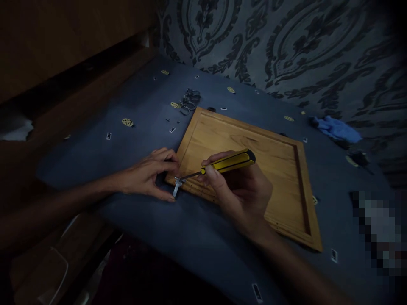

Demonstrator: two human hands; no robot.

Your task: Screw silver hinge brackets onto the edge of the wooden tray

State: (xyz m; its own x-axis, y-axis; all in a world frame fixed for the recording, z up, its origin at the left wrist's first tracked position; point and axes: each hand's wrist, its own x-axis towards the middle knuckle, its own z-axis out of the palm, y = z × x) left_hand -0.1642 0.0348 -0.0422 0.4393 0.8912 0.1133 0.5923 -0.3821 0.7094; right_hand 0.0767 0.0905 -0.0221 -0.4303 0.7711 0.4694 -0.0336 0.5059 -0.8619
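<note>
"What is the right hand point(241, 190) doing?"

"It holds a yellow screwdriver point(230, 162) by the handle, over the wooden board point(251, 156). The tip is at a little metal piece point(177, 187) on the board's near left corner."

"And the left hand point(152, 171)?"

"Its thumb is at the end of the metal piece. Its bent fingers are by the board's left edge. I can't tell if it grips anything."

"Is that metal piece all done?"

"I don't think so. The tip is right there, and I can't see if a screw is all the way in."

"What else is left?"

"Dark dots that look like holes point(190, 187) run along the board's near edge. The board lies flat on the blue tablecloth point(136, 212). Past its far left corner there's a heap of metal bits point(190, 101), with tiny screws point(178, 122) beside it. I only see one metal piece on the board, so it looks like early days."
</note>
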